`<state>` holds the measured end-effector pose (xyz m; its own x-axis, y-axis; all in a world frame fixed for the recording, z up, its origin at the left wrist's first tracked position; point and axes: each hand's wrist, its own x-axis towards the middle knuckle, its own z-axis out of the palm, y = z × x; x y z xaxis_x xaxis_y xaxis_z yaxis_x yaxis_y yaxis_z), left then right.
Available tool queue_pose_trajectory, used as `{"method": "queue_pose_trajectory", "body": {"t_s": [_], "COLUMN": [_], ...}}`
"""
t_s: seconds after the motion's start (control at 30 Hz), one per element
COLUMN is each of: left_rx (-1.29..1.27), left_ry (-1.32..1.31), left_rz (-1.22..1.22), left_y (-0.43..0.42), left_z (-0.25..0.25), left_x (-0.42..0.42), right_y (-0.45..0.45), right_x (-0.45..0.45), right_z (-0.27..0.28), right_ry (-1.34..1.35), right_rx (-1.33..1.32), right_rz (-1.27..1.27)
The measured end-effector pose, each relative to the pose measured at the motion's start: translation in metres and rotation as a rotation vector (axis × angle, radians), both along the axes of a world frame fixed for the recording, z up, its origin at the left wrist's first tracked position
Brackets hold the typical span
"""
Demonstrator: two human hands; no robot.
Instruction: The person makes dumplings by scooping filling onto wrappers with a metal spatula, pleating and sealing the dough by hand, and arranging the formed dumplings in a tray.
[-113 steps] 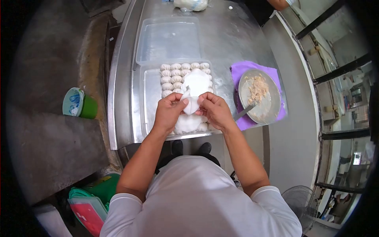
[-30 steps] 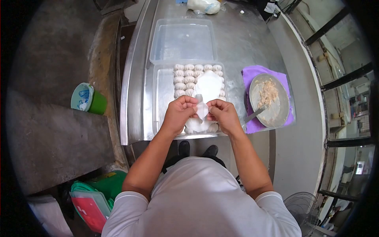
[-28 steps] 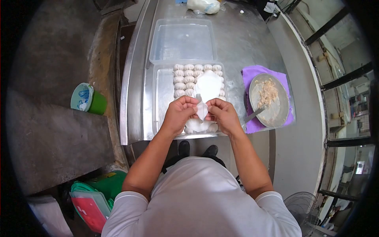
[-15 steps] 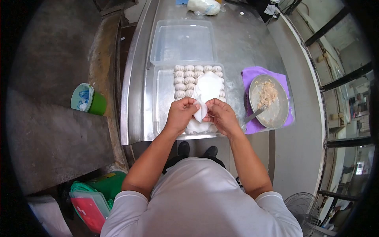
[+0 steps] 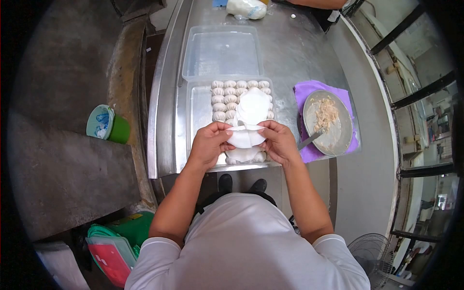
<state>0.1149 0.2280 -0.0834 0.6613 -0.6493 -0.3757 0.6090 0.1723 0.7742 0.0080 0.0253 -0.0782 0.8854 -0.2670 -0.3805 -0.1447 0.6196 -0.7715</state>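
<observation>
In front of my body, a white dumpling wrapper [image 5: 246,139] is spread between both hands, its upper edge folded over. My left hand [image 5: 208,144] pinches its left end with thumb and fingers. At the opposite end my right hand [image 5: 279,141] grips it the same way. Below them sits a clear plastic tray [image 5: 193,113] with rows of pleated dumplings [image 5: 230,92]. A stack of round wrappers [image 5: 254,105] lies on the dumplings, and more white wrappers [image 5: 242,155] show under the held one.
To the right, a metal bowl [image 5: 340,140] of pale filling [image 5: 326,113] with a utensil [image 5: 310,139] rests on a purple cloth [image 5: 303,89]. Behind the tray lies a clear lid [image 5: 222,53]. A plastic bag [image 5: 246,8] and another person's arm [image 5: 319,4] are at the far end.
The wrapper, bunched between my fingertips before, is now stretched wide and flat. My hands have moved apart sideways. Another person's arm has come into view at the top.
</observation>
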Motion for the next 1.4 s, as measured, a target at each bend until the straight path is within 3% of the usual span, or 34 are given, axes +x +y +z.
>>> {"method": "queue_pose_trajectory", "body": {"t_s": [0.23,0.3,0.4,0.47,0.5,0.57,0.63,0.7,0.8,0.87,0.9,0.97,1.03,1.13,1.27,1.4], "left_rx": [-0.086,-0.112,-0.144,-0.146,-0.149,-0.103,0.171,0.174,0.145,0.178,0.129,0.186,0.247,0.529,0.704,0.881], "left_ry": [0.063,0.121,0.094,0.058,0.025,-0.025,-0.419,-0.804,-1.022,-1.200,-1.081,-1.005,-1.124,-1.380,-1.424,-1.507], "left_rz": [0.082,0.159,0.189,0.212,0.240,0.228,0.188,0.030,-0.223,-0.315,-0.277,-0.258,-0.302,-0.757,-0.885,-0.969], "left_y": [0.020,0.023,0.028,0.031,0.029,0.015,-0.004,-0.034,-0.067,-0.082,-0.090,-0.113,-0.144,-0.188,-0.224,-0.248], "left_z": [-0.007,-0.003,0.005,0.004,0.004,0.027,0.040,0.041,0.087,0.103,0.104,0.107,0.093,0.066,0.046,0.075], "left_x": [0.010,0.012,0.012,0.016,0.017,0.010,-0.004,-0.027,-0.063,-0.068,-0.067,-0.053,-0.052,-0.073,-0.104,-0.107], "right_y": [-0.021,-0.022,-0.028,-0.024,-0.017,0.003,0.004,0.007,-0.006,-0.023,-0.032,-0.057,-0.074,-0.097,-0.119,-0.134], "right_x": [0.002,0.004,0.008,0.012,0.008,0.001,0.004,-0.005,-0.027,-0.049,-0.063,-0.098,-0.130,-0.169,-0.210,-0.232], "right_z": [0.026,0.031,0.019,0.012,0.009,0.027,0.029,0.035,0.040,0.040,0.047,0.045,0.041,0.031,0.011,0.002], "right_ry": [-0.100,-0.064,-0.094,0.074,0.028,0.004,0.065,0.044,-0.046,-0.183,-0.252,-0.236,-0.213,-0.119,-0.001,0.114], "right_rx": [0.174,0.112,-0.120,-1.024,-1.110,-1.252,-0.606,0.035,0.215,0.541,0.601,0.505,0.442,0.271,0.104,-0.027], "right_rz": [-0.105,-0.189,-0.180,0.193,0.304,0.191,0.176,0.106,0.044,-0.040,-0.057,-0.126,-0.176,-0.235,-0.350,-0.392]}}
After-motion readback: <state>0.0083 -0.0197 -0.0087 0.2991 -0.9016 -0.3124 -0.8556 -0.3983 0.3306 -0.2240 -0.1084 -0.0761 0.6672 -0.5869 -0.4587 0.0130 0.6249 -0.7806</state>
